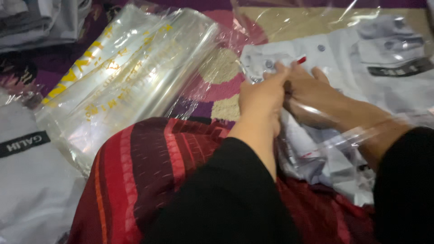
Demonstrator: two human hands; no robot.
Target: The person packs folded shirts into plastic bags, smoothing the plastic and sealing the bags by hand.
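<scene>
Both hands work at a folded grey shirt (pixel 343 63) that lies partly inside a clear plastic bag (pixel 316 149), right of centre on a purple, pink and tan patterned floor covering (pixel 226 86). The left hand (pixel 262 99) pinches the shirt's fabric near the collar, fingers closed on it; the right hand (pixel 312 92) lies just beside it, touching it, with the fingers pressed flat onto the shirt and the bag film draped over its wrist. Both arms wear black sleeves (pixel 226 194). A small red tag (pixel 301 59) sticks up at the fingertips, and two round buttons show on the shirt's front. A dark rectangular label with pale lettering (pixel 398 68) sits on the shirt's far right part, under glossy film. To the left, a stack of empty clear bags (pixel 131 77) printed with yellow lettering lies at a slant, its lower edge touching the person's red striped skirt (pixel 140 176). At the lower left is another grey packed garment (pixel 31 180) with a black label strip (pixel 22 143). More folded grey cloth (pixel 40 20) is piled in the upper left corner. Open floor shows between the bag stack and the shirt, and along the top edge.
</scene>
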